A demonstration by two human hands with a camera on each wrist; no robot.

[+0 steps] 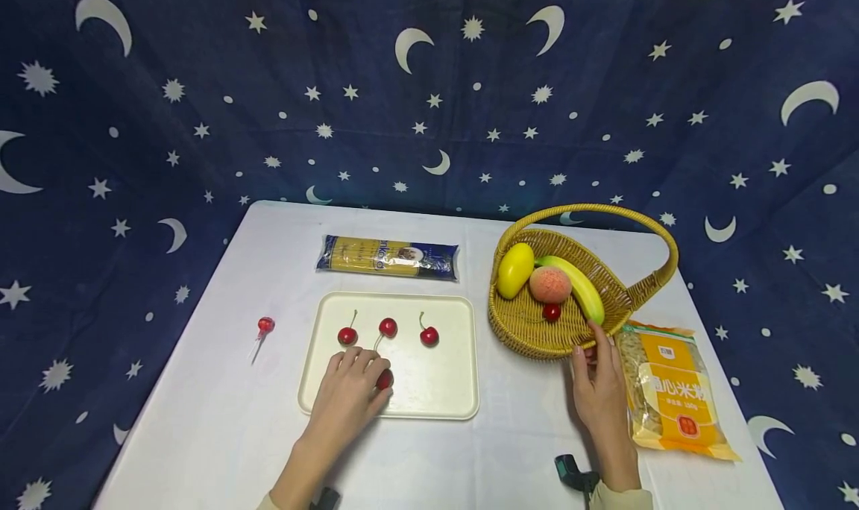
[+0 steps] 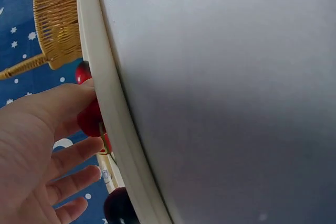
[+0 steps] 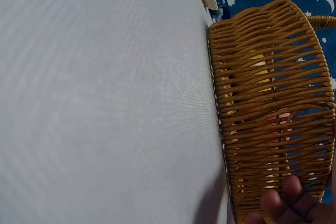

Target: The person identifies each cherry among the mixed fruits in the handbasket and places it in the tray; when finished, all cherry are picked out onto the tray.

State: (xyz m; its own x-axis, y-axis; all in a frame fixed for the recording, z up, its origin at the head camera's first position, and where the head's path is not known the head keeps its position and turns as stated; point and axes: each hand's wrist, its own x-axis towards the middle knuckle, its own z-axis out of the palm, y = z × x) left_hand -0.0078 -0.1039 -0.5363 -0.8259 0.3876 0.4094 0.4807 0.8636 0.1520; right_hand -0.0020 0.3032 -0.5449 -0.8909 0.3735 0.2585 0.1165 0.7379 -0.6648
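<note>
Over the cream tray (image 1: 436, 402), my left hand (image 1: 350, 394) pinches a red cherry (image 1: 385, 379) between thumb and index finger. The left wrist view shows this cherry (image 2: 91, 116) between those fingers, with the other fingers spread. Three more stemmed cherries lie on the tray: a left one (image 1: 347, 336), a middle one (image 1: 388, 327) and a right one (image 1: 429, 336). My right hand (image 1: 600, 391) grips the near rim of a wicker basket (image 1: 530, 342); in the right wrist view, fingertips (image 3: 292, 184) touch its outer wall. Inside lie a mango (image 1: 516, 271), peach (image 1: 550, 285), banana (image 1: 580, 290) and cherry (image 1: 552, 312).
A pasta packet (image 1: 388, 257) lies behind the tray. To the tray's left is a red lollipop (image 1: 265, 324). A yellow noodle bag (image 1: 674, 391) lies right of my right hand, close to the basket. The basket's tall handle (image 1: 584, 209) arches above it.
</note>
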